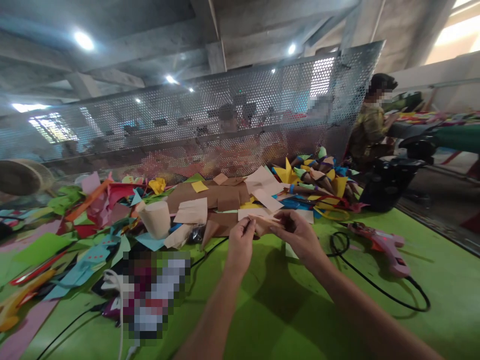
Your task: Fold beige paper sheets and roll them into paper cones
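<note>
Both of my hands hold a small piece of tan paper (263,226) just above the green table. My left hand (242,240) pinches its left edge between thumb and fingers. On the other side, my right hand (298,235) grips the right part, fingers closed over it. The paper looks folded or rolled, though its exact shape is partly hidden by the fingers. Behind it lie brown paper sheets (228,201) and pale cream sheets (264,182). A pink glue gun (390,247) rests on the table to the right of my right hand.
A power strip (159,295) and cables lie at the left front. A cream paper cylinder (156,220) stands behind them. Colourful paper scraps (108,200) cover the left side; paper cones (322,175) pile up at back right. A perforated metal screen (210,125) borders the table. A person (371,120) sits beyond.
</note>
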`<state>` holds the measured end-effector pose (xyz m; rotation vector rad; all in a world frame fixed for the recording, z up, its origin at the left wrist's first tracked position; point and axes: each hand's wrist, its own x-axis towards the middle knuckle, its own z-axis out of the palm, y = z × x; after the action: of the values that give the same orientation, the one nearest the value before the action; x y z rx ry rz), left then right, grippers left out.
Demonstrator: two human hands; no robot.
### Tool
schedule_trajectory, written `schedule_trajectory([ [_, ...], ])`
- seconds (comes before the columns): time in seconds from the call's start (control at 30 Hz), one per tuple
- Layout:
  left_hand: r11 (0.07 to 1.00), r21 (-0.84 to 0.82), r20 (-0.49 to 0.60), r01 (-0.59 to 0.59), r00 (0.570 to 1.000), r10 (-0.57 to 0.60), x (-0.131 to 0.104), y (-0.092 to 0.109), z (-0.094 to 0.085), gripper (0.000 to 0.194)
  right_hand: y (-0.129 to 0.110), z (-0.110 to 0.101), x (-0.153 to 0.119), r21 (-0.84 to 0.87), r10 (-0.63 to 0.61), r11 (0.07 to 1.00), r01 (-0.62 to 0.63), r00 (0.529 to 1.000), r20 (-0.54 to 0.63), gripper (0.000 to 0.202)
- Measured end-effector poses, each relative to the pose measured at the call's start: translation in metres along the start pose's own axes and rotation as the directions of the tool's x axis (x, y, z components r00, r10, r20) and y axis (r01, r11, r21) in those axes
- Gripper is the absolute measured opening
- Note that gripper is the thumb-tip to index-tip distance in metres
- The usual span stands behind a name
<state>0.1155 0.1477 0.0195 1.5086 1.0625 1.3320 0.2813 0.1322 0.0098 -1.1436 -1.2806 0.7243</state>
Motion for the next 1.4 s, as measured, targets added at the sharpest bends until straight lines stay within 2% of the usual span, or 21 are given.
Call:
schedule_trajectory([
  [0.07, 1.0, -0.025, 0.003, -0.005, 1.0, 0.005, 0.001, 0.001, -0.002, 0.027, -0.003, -0.002, 0.001, -0.039, -0.027, 0.999, 0.026, 0.999, -0.035, 0.045],
  [0.1, 0.999, -0.039, 0.008, 0.001, 1.0, 0.0, 0.002, 0.002, -0.003, 0.028, -0.006, -0.003, 0.001, -0.029, -0.018, 0.999, 0.018, 1.0, -0.015, 0.046],
  [0.23, 0.999, -0.029, -0.007, 0.024, 1.0, -0.024, 0.003, 0.002, -0.005, 0.029, -0.014, -0.002, 0.001, 0.098, 0.076, 0.991, -0.093, 0.984, 0.164, 0.035],
  [0.47, 0.998, -0.063, 0.065, 0.01, 0.998, -0.006, 0.001, 0.001, -0.004, 0.027, -0.017, -0.002, 0.001, 0.1, 0.092, 0.99, -0.1, 0.992, 0.082, 0.03],
  [0.6, 0.996, -0.087, 0.119, 0.016, 0.993, -0.005, 0.005, 0.002, -0.01, 0.034, -0.018, -0.005, 0.001, 0.062, 0.08, 0.994, -0.085, 0.993, 0.085, 0.025],
  [0.67, 1.0, -0.013, 0.13, -0.016, 0.991, 0.018, 0.008, 0.005, -0.017, 0.032, -0.018, -0.007, 0.001, 0.013, 0.066, 0.998, -0.067, 0.991, 0.113, 0.023],
  [0.73, 0.993, 0.109, 0.183, -0.054, 0.983, 0.033, 0.01, 0.008, -0.024, 0.023, -0.017, -0.008, 0.001, -0.056, 0.058, 0.997, -0.05, 0.987, 0.151, 0.022],
  [0.83, 0.966, 0.244, 0.336, -0.088, 0.942, 0.001, 0.01, 0.012, -0.032, 0.02, -0.014, -0.009, 0.001, -0.126, 0.063, 0.991, -0.041, 0.982, 0.175, 0.019],
  [0.93, 0.965, 0.256, 0.424, -0.049, 0.903, -0.066, 0.008, 0.012, -0.032, 0.024, -0.014, -0.008, 0.003, -0.049, 0.071, 0.997, -0.064, 0.985, 0.156, 0.021],
  [1.03, 0.988, 0.155, 0.333, 0.025, 0.94, -0.076, 0.007, 0.007, -0.025, 0.026, -0.017, -0.006, 0.004, 0.15, 0.092, 0.982, -0.112, 0.987, 0.134, 0.033],
  [1.1, 0.995, 0.075, 0.237, 0.061, 0.969, -0.077, 0.008, 0.003, -0.02, 0.026, -0.018, -0.005, 0.003, 0.168, 0.109, 0.976, -0.135, 0.982, 0.157, 0.039],
  [1.17, 0.996, 0.016, 0.186, 0.083, 0.979, -0.085, 0.008, -0.001, -0.015, 0.026, -0.017, -0.003, 0.001, 0.045, 0.104, 0.992, -0.116, 0.973, 0.204, 0.039],
  [1.27, 0.997, -0.013, 0.185, 0.077, 0.98, -0.073, 0.007, -0.005, -0.01, 0.027, -0.014, -0.001, -0.004, -0.159, 0.052, 0.987, -0.014, 0.97, 0.237, 0.04],
  [1.4, 0.996, 0.092, 0.244, 0.013, 0.969, -0.035, 0.002, -0.005, -0.005, 0.027, -0.012, 0.001, -0.005, -0.267, -0.022, 0.961, 0.079, 0.978, 0.209, 0.033],
])
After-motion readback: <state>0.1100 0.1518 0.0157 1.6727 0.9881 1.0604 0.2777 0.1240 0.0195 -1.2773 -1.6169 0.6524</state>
